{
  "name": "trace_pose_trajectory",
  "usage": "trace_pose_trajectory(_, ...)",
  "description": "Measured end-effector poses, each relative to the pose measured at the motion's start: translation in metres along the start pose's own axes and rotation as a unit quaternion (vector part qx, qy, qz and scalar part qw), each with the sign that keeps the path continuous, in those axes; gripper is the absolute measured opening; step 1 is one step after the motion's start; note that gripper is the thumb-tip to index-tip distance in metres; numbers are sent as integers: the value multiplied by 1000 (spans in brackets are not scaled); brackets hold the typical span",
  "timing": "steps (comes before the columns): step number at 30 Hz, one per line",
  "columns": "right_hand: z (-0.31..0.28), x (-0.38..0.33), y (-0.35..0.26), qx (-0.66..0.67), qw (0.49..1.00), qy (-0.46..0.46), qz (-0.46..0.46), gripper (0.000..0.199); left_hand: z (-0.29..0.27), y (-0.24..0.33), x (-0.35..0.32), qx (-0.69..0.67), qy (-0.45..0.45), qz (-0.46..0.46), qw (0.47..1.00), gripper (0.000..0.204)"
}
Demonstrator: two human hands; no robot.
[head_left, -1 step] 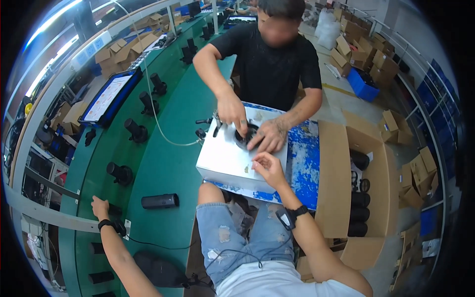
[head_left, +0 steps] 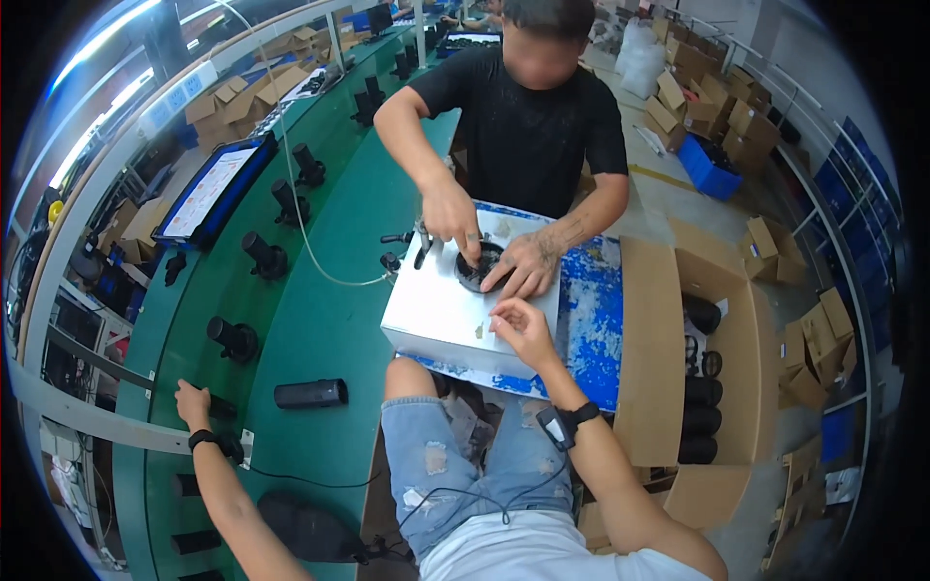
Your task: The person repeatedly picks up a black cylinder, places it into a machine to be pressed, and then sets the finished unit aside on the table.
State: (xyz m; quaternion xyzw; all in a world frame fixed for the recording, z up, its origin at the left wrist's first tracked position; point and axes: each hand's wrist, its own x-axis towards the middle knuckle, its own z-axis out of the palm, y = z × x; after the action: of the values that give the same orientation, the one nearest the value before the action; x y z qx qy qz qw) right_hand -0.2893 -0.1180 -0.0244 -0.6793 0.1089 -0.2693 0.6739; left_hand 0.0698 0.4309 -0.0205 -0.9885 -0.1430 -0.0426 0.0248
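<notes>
Item 1: round black part (head_left: 478, 279), ring-like in outline. Location: on top of the white box (head_left: 426, 310), under the fingers of the co-worker's right hand (head_left: 452, 215) and co-worker's left hand (head_left: 528, 263). Handling, as judged: light to moderate, stiff, rather smooth; finer detail inside, if any, hidden by fingers. Best hold: opposite sides of the outer rim, interior left alone.

Item 2: right hand (head_left: 523, 329), over the near side of the box top, just beside the co-worker's left hand. Fingers bent, tips drawn toward the thumb; whether anything small was pinched could not be told.

Item 3: left hand (head_left: 192, 399), reached out over the belt (head_left: 203, 300), fingers partly extended. Grip on anything: could not be told.

Item 4: black cylinder (head_left: 223, 409), just beside the left hand, partly obscured. Contact with the fingers unclear. Handling, as judged: rigid, liable to roll if lying loose; best held round the middle of the barrel.

Item 5: loose black tube (head_left: 310, 394), lying on its side on the green counter (head_left: 320, 290), well apart from both hands. Probably stiff and slick; a full wrap round the barrel seemed safest.
</notes>
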Motion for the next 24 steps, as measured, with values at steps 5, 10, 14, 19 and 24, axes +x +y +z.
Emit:
trace_pose_trajectory(5, -2, 6, 2, 35, 999, 14, -18, 13, -93, 51, -30, -72, 32, 188, 979, 53)
trace_pose_trajectory(10, 48, -8, -43, -56, 995, -80, -28, 21, -182, 124, -189, -380, -154, 512, 755, 52)
trace_pose_trajectory(14, 82, -38, -49, 192, 924, -316, 101, 45, -200, 170, -289, -395, -269, 689, 545, 57)
trace_pose_trajectory(19, 73, -56, -67, 373, 900, -174, 146, 55, -121, 210, -362, -715, -317, 375, 497, 66)
trace_pose_trajectory(24, 44, -23, -87, 305, 948, 45, 79, 45, -71, 243, -410, -692, -379, 388, 477, 57)
